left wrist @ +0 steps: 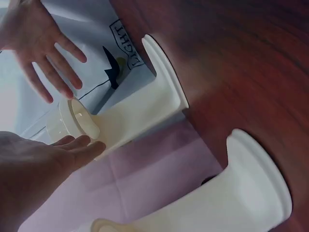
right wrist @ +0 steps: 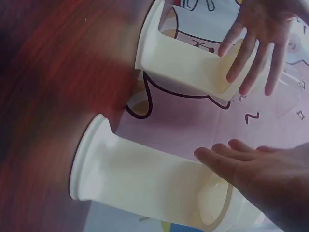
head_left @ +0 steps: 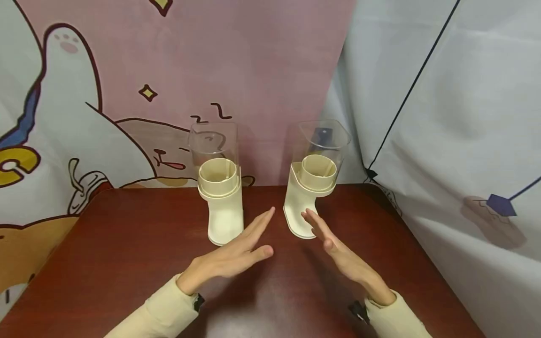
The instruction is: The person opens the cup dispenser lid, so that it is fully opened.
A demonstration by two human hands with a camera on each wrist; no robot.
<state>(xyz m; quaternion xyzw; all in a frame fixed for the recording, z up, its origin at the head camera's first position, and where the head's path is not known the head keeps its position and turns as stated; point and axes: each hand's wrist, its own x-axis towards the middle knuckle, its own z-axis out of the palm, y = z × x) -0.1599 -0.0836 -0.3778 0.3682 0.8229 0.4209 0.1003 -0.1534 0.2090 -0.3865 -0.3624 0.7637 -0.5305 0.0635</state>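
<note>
Two cream stands, each topped by a clear open container, stand side by side on the dark red table: the left stand point(head_left: 225, 218) and the right stand point(head_left: 299, 211). A round cream collar sits inside the base of the left clear container point(head_left: 213, 138) and of the right clear container point(head_left: 334, 136). My left hand point(head_left: 236, 256) is held above the table before the left stand, fingers straight and palm facing inward. Mirroring it, my right hand point(head_left: 344, 258) hovers before the right stand, fingertips overlapping its foot in the head view. Neither hand holds anything.
Behind the table hangs a pink cloth point(head_left: 262, 61) printed with cartoon animals. A white cloth point(head_left: 456, 117) with dark lines closes off the right side. Dark bands show at both wrists, under cream sleeves point(head_left: 162, 307).
</note>
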